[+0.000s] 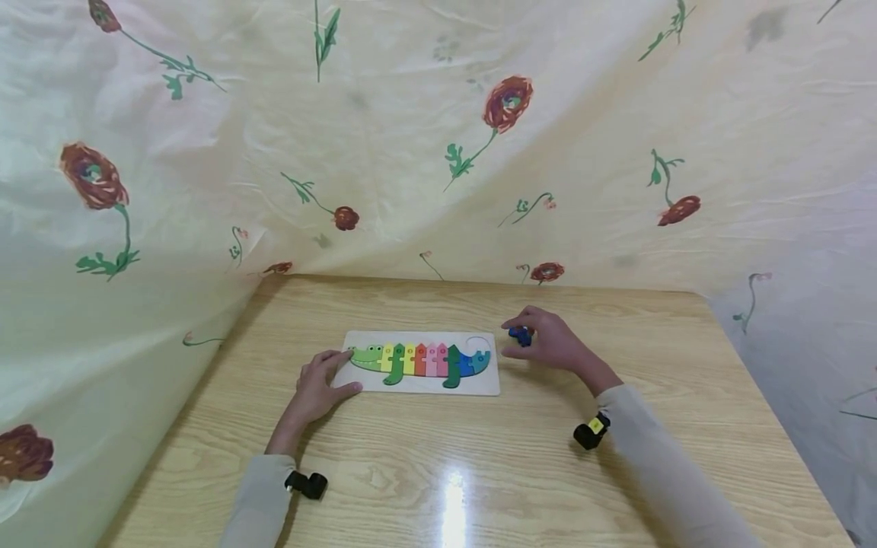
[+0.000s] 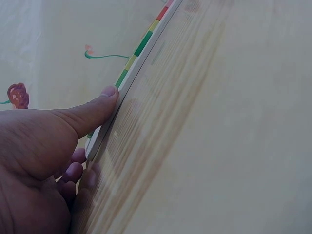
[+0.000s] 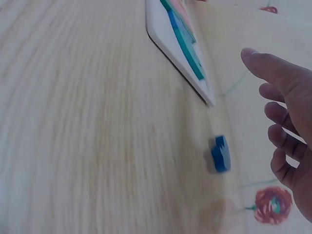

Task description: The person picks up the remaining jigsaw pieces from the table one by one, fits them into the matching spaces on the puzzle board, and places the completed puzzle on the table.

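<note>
A wooden crocodile puzzle board lies flat, its row of colored pieces running from a green head to a blue tail part. A curled tail outline shows on bare wood at the right end. My left hand holds the board's left end, thumb along the near edge and fingers around the corner. Right of the board, my right hand hovers with thumb and fingers spread around a small blue puzzle piece. In the right wrist view that piece lies on the table, apart from the fingers.
The light wood table stretches in front of the board. Floral cloth hangs behind the table and along its sides. Black wrist cameras sit at both sleeves.
</note>
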Tool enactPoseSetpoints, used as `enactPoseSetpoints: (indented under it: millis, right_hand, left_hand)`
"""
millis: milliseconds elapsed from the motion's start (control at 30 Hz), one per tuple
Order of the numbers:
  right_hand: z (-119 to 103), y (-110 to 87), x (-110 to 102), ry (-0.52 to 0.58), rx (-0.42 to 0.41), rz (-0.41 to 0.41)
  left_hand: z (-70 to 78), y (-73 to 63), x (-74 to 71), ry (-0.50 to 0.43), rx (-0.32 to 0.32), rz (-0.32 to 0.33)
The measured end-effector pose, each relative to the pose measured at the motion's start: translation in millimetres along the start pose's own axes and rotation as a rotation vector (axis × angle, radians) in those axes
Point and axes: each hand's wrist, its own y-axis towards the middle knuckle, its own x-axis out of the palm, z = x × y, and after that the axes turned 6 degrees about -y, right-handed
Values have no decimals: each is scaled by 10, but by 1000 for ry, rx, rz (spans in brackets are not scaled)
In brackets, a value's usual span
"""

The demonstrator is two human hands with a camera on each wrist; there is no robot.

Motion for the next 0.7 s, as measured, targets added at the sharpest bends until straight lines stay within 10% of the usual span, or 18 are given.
enactPoseSetpoints:
  millis: [700]
  right_hand:
    - [341, -112, -34, -7, 101, 44]
  left_hand:
    - [-22, 8, 5, 3, 28, 6]
